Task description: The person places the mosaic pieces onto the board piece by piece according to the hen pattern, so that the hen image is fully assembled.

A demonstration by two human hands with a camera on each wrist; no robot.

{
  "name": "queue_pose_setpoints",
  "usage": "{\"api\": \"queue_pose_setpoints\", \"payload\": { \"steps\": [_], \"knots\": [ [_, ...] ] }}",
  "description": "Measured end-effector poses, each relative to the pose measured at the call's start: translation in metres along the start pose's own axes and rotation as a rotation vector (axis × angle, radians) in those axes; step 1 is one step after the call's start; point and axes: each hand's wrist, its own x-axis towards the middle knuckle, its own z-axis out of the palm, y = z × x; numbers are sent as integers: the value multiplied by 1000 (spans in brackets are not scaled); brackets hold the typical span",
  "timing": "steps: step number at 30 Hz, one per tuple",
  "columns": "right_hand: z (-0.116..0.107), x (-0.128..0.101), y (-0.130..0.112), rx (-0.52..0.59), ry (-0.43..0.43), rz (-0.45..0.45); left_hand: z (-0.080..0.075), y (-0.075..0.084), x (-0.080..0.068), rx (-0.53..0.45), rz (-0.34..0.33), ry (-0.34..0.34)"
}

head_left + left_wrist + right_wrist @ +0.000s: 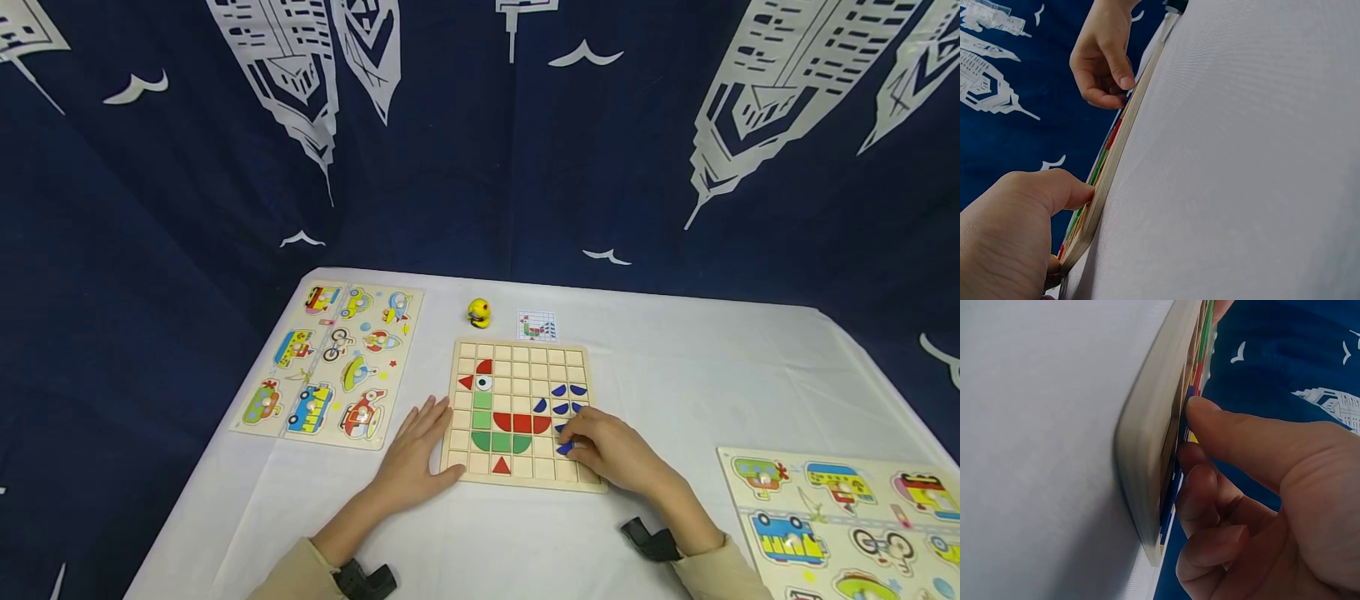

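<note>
A wooden grid board (pixel 517 358) lies in the middle of the white table, holding red, green and blue shapes that form a bird. My left hand (pixel 420 446) rests flat on the cloth beside the board's left edge, with the thumb against its front corner; the left wrist view shows my left hand's (pixel 1016 237) thumb pressed to the board's rim (pixel 1116 150). My right hand (pixel 592 446) sits over the board's lower right cells, fingers curled, and pinches a small blue piece (pixel 564 448). In the right wrist view the thumb tip touches that blue piece (pixel 1189 394) against the board (pixel 1154 437).
A vehicle peg puzzle (pixel 330 367) lies at the left, another (pixel 847 517) at the front right. Behind the board stand a small yellow toy (pixel 478 312) and a pattern card (pixel 536 327). A dark blue printed curtain (pixel 480 133) hangs behind the table.
</note>
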Motion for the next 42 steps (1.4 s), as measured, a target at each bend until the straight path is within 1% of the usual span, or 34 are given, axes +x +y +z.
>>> {"api": "queue_pose_setpoints", "payload": {
  "steps": [8,13,22,29,32,38,42],
  "knots": [
    [0,-1,1,-12,10,5,-1,1,-1,-9,0,6],
    [2,0,1,-7,-3,9,-1,1,0,-3,2,8],
    [2,5,2,16,-27,-20,-1,1,0,1,3,11],
    [1,3,5,-12,-33,-41,0,1,0,-5,2,4],
    [-2,1,5,-35,-2,-27,1,1,0,-9,3,3],
    [-13,-8,7,-57,109,56,1,2,0,-5,6,6],
    [-14,-15,7,-55,150,101,-1,2,0,-3,5,13]
  ]
}}
